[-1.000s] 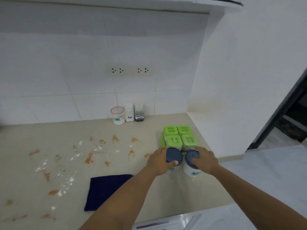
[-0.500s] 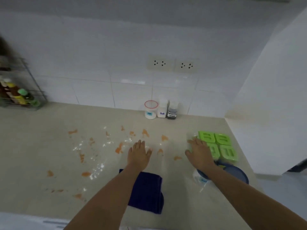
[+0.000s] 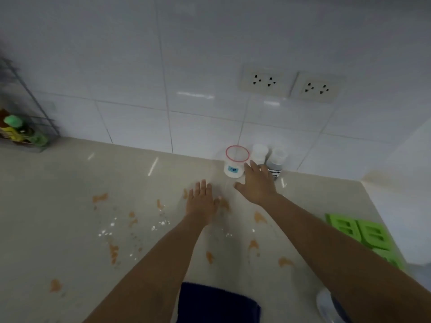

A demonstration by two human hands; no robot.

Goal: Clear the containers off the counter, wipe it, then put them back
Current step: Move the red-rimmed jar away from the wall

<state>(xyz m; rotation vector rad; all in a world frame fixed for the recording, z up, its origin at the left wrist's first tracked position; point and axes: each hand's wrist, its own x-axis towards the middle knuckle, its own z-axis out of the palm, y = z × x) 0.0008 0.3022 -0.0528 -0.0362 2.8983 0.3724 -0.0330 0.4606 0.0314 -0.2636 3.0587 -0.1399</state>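
Three small containers stand against the back wall: a clear cup with a red rim (image 3: 235, 161), a white bottle (image 3: 259, 153) and a dark-filled bottle (image 3: 277, 159). My right hand (image 3: 257, 185) is open, fingers spread, just in front of them and partly covering the two bottles. My left hand (image 3: 202, 201) is open over the beige counter (image 3: 70, 217), holding nothing. Green-lidded containers (image 3: 363, 234) sit at the right edge. A blue-lidded white jar (image 3: 326, 306) shows at the lower right, mostly hidden by my right arm.
Orange smears (image 3: 259, 216) and white specks dot the counter. A dark blue cloth (image 3: 217, 304) lies at the near edge. A wire rack with bottles (image 3: 18, 131) stands at the far left. Two wall sockets (image 3: 291, 83) sit above the small containers.
Both hands let go of the blue-lidded jars and moved forward across the counter. The right hand has reached the three small containers at the wall; the view has shifted left and down.
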